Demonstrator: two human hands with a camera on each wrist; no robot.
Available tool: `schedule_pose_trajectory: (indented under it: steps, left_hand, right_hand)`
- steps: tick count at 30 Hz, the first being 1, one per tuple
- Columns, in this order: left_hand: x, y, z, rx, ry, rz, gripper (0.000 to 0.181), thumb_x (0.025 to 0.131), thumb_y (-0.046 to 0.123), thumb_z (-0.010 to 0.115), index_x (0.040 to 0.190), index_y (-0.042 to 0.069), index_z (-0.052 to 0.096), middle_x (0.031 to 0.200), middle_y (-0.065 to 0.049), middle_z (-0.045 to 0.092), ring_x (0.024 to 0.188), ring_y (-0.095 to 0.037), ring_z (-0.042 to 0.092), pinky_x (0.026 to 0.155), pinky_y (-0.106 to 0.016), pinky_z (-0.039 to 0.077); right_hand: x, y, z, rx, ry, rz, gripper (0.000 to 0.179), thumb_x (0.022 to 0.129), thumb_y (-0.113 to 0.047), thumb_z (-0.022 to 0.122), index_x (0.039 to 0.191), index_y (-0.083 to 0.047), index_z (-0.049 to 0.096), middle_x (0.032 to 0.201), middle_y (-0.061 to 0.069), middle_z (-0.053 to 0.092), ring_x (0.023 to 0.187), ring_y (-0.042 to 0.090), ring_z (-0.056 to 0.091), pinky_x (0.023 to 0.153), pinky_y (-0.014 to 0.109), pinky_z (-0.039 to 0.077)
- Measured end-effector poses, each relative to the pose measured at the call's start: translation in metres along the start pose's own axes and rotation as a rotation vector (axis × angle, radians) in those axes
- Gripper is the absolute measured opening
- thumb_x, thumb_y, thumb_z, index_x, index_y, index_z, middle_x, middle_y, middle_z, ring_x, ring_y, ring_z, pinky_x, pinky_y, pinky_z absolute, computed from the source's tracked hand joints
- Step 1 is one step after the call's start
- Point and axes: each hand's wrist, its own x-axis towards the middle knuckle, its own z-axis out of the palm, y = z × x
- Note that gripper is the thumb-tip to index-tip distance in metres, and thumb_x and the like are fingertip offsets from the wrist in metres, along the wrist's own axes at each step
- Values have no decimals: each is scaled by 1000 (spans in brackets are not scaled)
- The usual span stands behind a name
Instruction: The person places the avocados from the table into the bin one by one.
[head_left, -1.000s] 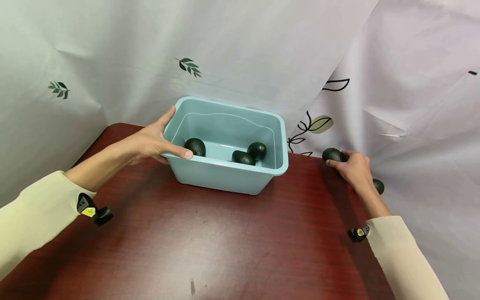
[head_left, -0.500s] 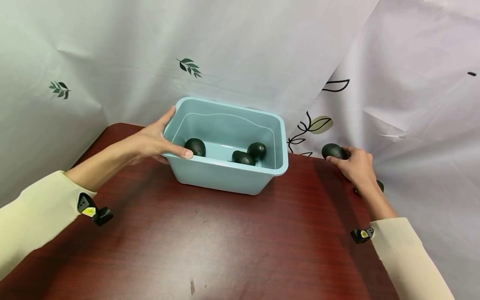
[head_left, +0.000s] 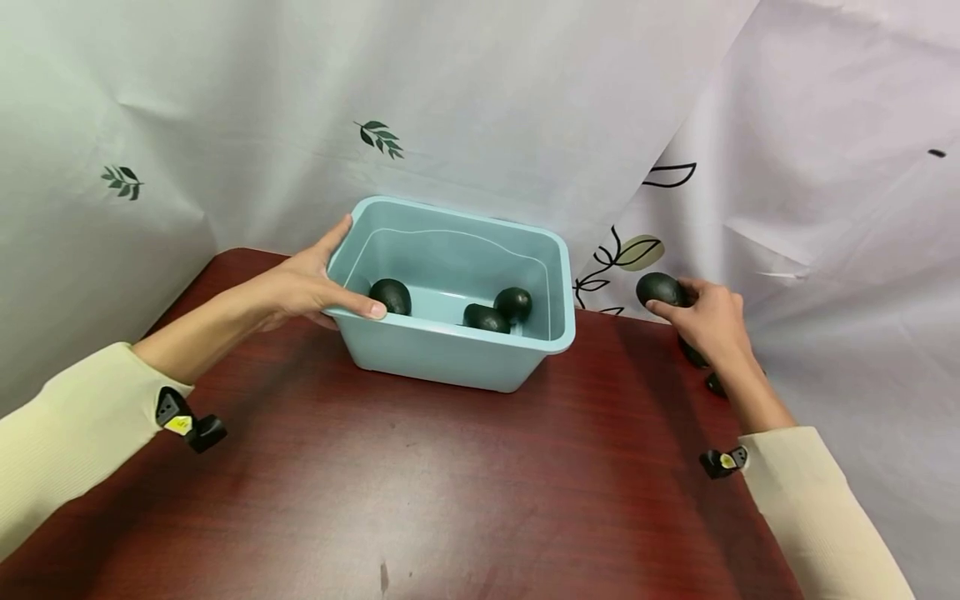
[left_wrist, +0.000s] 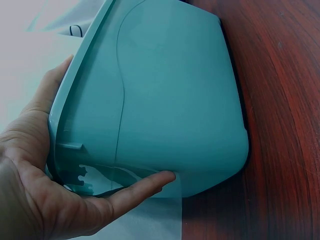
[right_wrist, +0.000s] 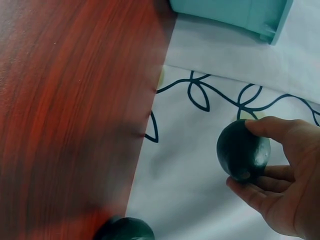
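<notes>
A light blue plastic bin (head_left: 435, 354) stands on the table, its inside facing me. My left hand (head_left: 303, 282) grips its left end, thumb over the front rim; the left wrist view shows the palm against the bin's rim (left_wrist: 67, 100). Inside lie a dark green avocado (head_left: 391, 297) on the left and two more on the right, one avocado (head_left: 486, 317) touching another avocado (head_left: 513, 305). To the right of the bin, my right hand (head_left: 712, 321) holds an avocado (head_left: 660, 289) above the table between thumb and fingers. The right wrist view shows this avocado (right_wrist: 242, 150) lifted.
Beneath and behind my right hand, an avocado (head_left: 692, 353) and another avocado (head_left: 716, 385) sit at the table's right edge, partly hidden by the wrist. White cloth (head_left: 480, 108) with leaf prints hangs behind the dark red wooden table (head_left: 450, 467).
The avocado in my right hand has risen and moved slightly left. More of the avocados behind that wrist shows now. My left hand and the bin have stayed in place.
</notes>
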Motion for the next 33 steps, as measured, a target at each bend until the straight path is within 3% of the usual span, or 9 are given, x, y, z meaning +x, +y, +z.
schedule_pose_trajectory:
  steps: [10,20,27,33]
  left_hand:
    - [1,-1,1,10,11,-11,150,90,27,97,174,52,-24,185,-21,18,159,-46,40,102,-65,66]
    - [0,-1,0,12,13,-13,150,90,26,96,174,51,-25,184,-22,18,159,-45,41,101,-65,66]
    - [-1,-1,1,7,15,-12,150,90,26,97,174,52,-25,184,-22,19,158,-45,42,101,-64,67]
    - [-1,0,1,7,14,-11,150,90,26,97,174,53,-24,184,-21,19,158,-45,42,101,-65,66]
  right_hand:
    - [1,-10,-2,5,49,-62,71,100,-50,82,150,-2,70,134,31,77,125,56,59,102,65,50]
    - [4,-27,0,23,72,-109,69,99,-47,84,148,0,72,138,26,78,121,49,69,101,60,55]
    - [7,-38,1,37,70,-130,68,98,-44,85,148,1,71,139,29,76,124,51,66,105,62,53]
    - [9,-47,-1,35,74,-137,67,97,-43,87,147,-2,72,135,28,78,119,48,71,99,58,56]
